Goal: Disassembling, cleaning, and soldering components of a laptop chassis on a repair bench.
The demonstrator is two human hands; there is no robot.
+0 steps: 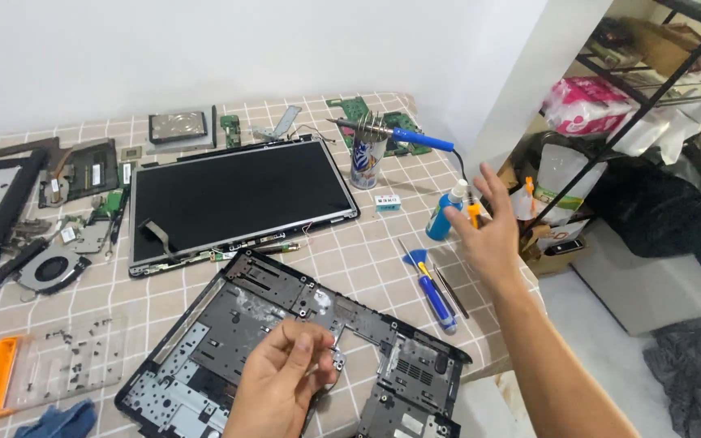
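Two bare hands are ours in this view, over a table covered in a beige checked cloth (367, 259). Our left hand (281, 381) hovers low above the black plastic laptop base shell (237, 324), which lies face-up near the table's front edge; its fingers are curled together with thumb and forefinger pinched, but whether something small sits between them we cannot tell. Our right hand (484, 231) is raised with fingers spread apart, holding nothing, just beside a small blue squeeze bottle with a white cap (445, 215) that stands near the table's right edge. Below that hand, a blue-handled screwdriver (432, 292) and a pair of thin dark tweezers (450, 292) lie side by side on the cloth. Behind the shell rests a bare black laptop screen panel in a thin metal frame (237, 195). Beyond its right corner a blue-handled soldering iron (391, 130) rests across a metal can (367, 158). On the left lie a round black cooling fan (50, 268) and a clear tray of tiny screws (70, 365).
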